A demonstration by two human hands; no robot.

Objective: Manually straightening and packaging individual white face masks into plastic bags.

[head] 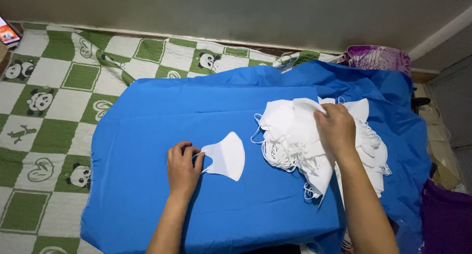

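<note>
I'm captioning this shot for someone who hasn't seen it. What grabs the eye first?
The bright blue cloth spread over a green-and-white panda quilt dominates. On it at right lies a heap of white face masks, with the right hand on top. The left hand touches a single folded mask at centre.

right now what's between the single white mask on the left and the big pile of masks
In the head view, only a narrow strip of bare blue cloth separates the single mask from the pile; nothing lies on it.

both hands [183, 166] (fingers curled) — outstretched
</note>
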